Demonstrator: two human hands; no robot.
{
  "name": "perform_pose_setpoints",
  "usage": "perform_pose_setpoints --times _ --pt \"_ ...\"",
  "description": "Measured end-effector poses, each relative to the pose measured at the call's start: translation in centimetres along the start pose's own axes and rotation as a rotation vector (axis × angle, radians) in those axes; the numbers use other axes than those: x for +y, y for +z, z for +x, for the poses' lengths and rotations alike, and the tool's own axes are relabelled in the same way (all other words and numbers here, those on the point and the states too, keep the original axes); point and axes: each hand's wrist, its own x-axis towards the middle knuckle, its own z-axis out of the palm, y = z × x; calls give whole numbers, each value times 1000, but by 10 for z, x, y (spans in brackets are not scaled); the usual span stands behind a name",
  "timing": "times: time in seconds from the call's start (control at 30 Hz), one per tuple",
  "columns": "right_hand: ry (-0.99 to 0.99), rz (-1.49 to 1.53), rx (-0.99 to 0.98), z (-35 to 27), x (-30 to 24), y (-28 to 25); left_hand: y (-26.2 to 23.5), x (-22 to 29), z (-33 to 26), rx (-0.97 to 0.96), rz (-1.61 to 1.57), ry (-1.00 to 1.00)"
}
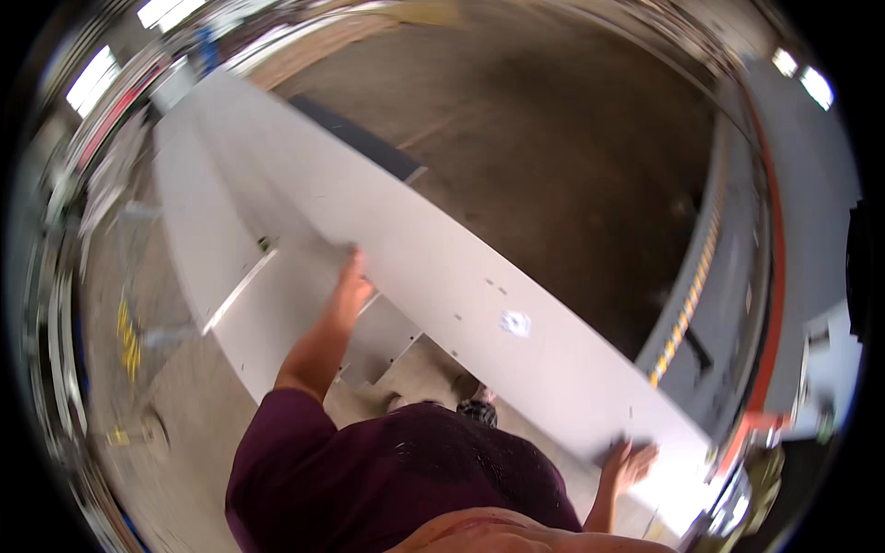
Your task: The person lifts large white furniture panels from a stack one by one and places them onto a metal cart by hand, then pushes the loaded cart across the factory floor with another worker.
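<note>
A long white panel [442, 249] runs slantwise across the view, from the far left to the near right. At its near edge, around the middle, is my left hand [352, 281], closed on that edge with some fingers hidden. Toward the panel's near right end lies my right hand [631, 467], its fingers stretched out over the white surface and slightly blurred. A pale patch like a label [515, 323] sits on the panel between my hands. To the left, under my left arm, are more white boards [244, 355] with a small cutout.
A dark grey board [355, 138] shows beyond the panel's far edge. On the right stands long grey machinery [751, 230] with a red edge and a yellow-marked strip [696, 286]. Yellow material [127, 341] is at the left, over concrete floor [184, 433].
</note>
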Motion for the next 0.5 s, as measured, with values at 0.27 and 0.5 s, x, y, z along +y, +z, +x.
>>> perform_pose_setpoints --times 0.27,0.5 --pt "-75 81 -71 -44 -68 -37 -31 -67 -98 -144 108 -213" --pt "-75 166 167 25 30 -4 10 -172 -222 -324 188 -505"
